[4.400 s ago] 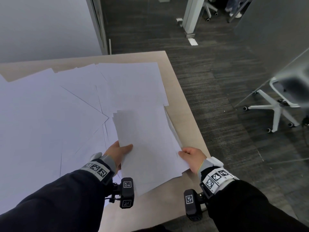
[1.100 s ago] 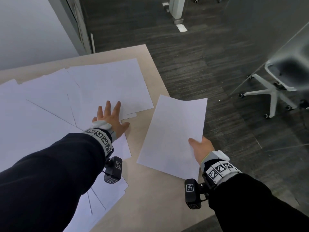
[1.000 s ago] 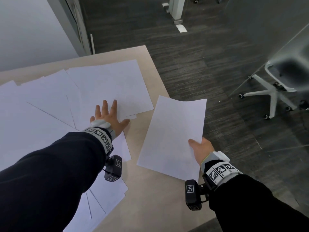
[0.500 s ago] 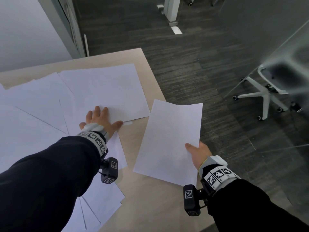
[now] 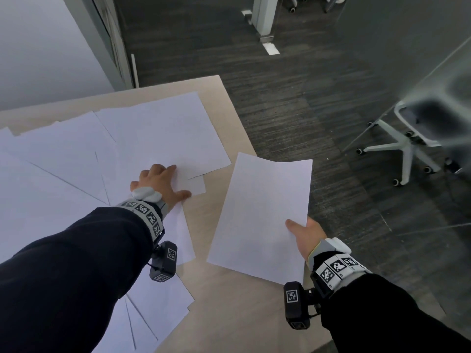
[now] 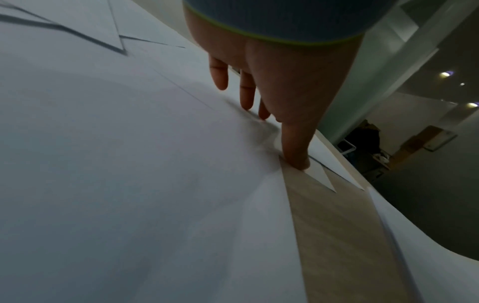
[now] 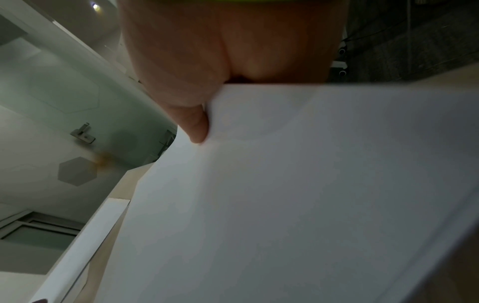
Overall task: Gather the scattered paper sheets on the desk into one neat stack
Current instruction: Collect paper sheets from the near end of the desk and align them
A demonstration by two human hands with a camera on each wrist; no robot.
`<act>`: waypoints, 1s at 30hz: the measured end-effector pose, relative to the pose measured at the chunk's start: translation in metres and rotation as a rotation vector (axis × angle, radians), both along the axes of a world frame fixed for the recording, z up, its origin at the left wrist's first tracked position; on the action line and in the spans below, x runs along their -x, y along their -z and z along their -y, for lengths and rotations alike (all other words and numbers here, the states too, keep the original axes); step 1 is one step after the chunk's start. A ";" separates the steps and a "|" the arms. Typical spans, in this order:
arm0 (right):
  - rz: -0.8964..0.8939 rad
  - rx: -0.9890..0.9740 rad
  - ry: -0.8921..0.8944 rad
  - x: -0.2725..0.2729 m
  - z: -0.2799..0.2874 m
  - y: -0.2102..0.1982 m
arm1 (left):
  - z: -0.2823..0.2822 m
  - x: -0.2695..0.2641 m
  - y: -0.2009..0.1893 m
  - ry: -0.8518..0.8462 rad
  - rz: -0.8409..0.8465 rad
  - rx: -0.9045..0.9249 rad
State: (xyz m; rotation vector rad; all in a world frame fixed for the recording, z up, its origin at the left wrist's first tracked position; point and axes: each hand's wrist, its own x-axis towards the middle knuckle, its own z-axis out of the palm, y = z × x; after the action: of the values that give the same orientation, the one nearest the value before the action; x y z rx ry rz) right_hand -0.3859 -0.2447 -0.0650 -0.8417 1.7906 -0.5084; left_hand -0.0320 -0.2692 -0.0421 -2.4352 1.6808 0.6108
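White paper sheets [image 5: 63,159] lie scattered and overlapping across the left of the tan desk [image 5: 229,309]. My left hand [image 5: 159,183] lies on a far-right sheet [image 5: 163,133], fingertips [image 6: 246,106] pressing down and thumb [image 6: 295,160] at a paper corner. My right hand [image 5: 304,231] pinches the near right corner of a gathered stack of sheets [image 5: 262,215], thumb on top, and holds it over the desk's right edge. In the right wrist view the thumb [image 7: 195,127] clamps that stack [image 7: 285,194]; the fingers under it are hidden.
The desk's right edge [image 5: 244,133] drops to dark carpet [image 5: 293,103]. A white office chair [image 5: 413,138] stands behind a glass partition at right. A grey wall and door frame [image 5: 112,42] rise beyond the desk's far edge.
My left hand slid back toward me across the sheet and its fingers curled in from a flat spread. The right hand kept holding the stack, shifting slightly left.
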 end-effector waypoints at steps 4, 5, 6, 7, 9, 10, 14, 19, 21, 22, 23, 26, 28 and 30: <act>0.001 0.012 -0.002 0.000 -0.001 0.000 | -0.002 0.004 0.004 -0.035 -0.015 0.058; 0.003 0.014 -0.003 0.000 -0.001 -0.001 | -0.003 0.004 0.005 -0.038 -0.032 0.064; 0.004 0.014 -0.002 0.000 -0.001 0.000 | -0.003 0.004 0.005 -0.032 -0.046 0.074; 0.000 0.012 -0.005 0.000 -0.001 0.000 | -0.004 0.003 0.005 -0.018 -0.055 0.084; -0.008 0.009 -0.006 0.000 -0.001 0.000 | -0.004 0.000 0.006 0.010 -0.069 0.107; -0.008 0.011 -0.007 0.000 -0.001 0.000 | -0.005 -0.001 0.006 0.025 -0.071 0.114; -0.012 0.011 -0.003 0.000 -0.002 -0.001 | -0.007 0.001 0.003 0.036 -0.089 0.176; -0.003 0.029 -0.033 -0.004 -0.002 -0.006 | -0.008 0.026 -0.006 0.027 -0.266 0.220; 0.022 0.035 -0.034 -0.008 -0.002 -0.010 | -0.011 0.046 -0.004 0.193 -0.312 0.138; 0.038 0.032 -0.025 -0.009 -0.001 -0.010 | -0.015 0.057 -0.001 0.281 -0.329 0.095; 0.059 0.025 -0.010 -0.010 -0.001 -0.010 | -0.021 0.067 0.002 0.369 -0.335 0.065; 0.125 -0.008 0.051 -0.009 -0.002 -0.011 | -0.042 0.089 0.006 0.612 -0.332 0.012; 0.105 -0.052 0.078 -0.005 -0.001 -0.007 | -0.054 0.096 0.004 0.742 -0.347 -0.006; 0.105 -0.106 0.082 0.004 0.003 0.007 | -0.063 0.100 0.004 0.825 -0.337 -0.014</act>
State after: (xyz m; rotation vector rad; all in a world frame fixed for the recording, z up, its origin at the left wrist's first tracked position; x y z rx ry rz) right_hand -0.3897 -0.2472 -0.0718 -0.6589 1.7446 -0.4972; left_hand -0.1323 -0.2061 -0.0460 -1.4351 2.5291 0.8926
